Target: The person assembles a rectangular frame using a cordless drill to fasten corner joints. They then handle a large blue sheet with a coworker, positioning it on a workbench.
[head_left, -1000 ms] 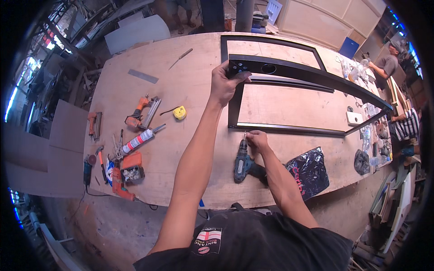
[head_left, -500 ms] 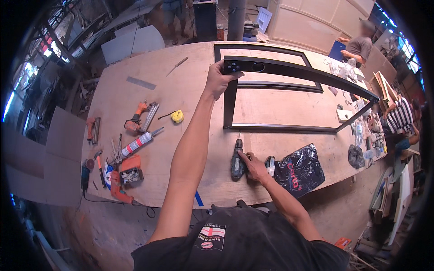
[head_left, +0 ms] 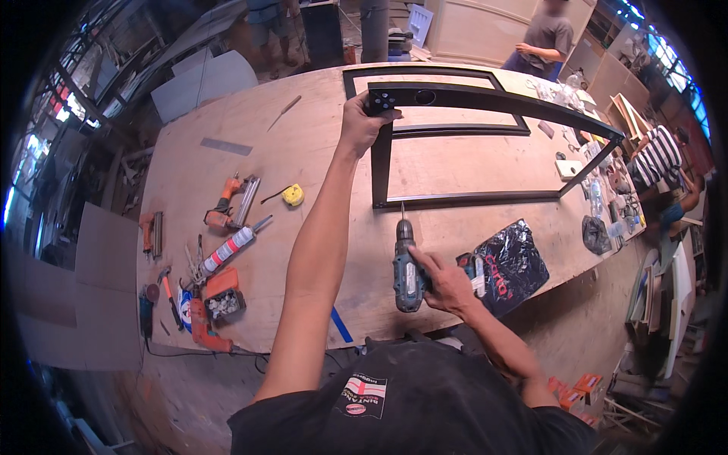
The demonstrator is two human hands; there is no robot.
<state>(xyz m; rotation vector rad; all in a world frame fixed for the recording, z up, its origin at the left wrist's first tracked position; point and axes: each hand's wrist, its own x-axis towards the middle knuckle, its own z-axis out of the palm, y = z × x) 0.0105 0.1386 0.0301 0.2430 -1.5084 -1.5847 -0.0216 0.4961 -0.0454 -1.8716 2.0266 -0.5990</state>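
Note:
My left hand (head_left: 359, 127) grips the near-left upper corner of a black rectangular frame (head_left: 470, 199) standing on edge on the workbench. Fingers and thumb wrap that corner, close to several bright screw heads and a round hole. In my right hand (head_left: 449, 287) is a cordless drill (head_left: 408, 277), turned on its side, its handle and battery pointing right. The index finger stretches along the drill body. Its thin bit reaches the frame's lower bar near the left end; whether it touches, I cannot tell. A black plastic bag (head_left: 517, 262) lies right of the drill's battery.
A second black frame (head_left: 425, 71) lies flat behind. Left on the plywood workbench (head_left: 303, 227) are a nail gun (head_left: 231, 205), sealant tube (head_left: 230, 248), tape measure (head_left: 293, 195), hammer (head_left: 170, 296) and orange corded drill (head_left: 203, 326). A person (head_left: 547, 42) stands beyond the far edge.
My right hand has raised the drill off the bench, and its bit now overlaps the frame's lower bar. My left hand keeps its corner hold. The person at the back has shifted position.

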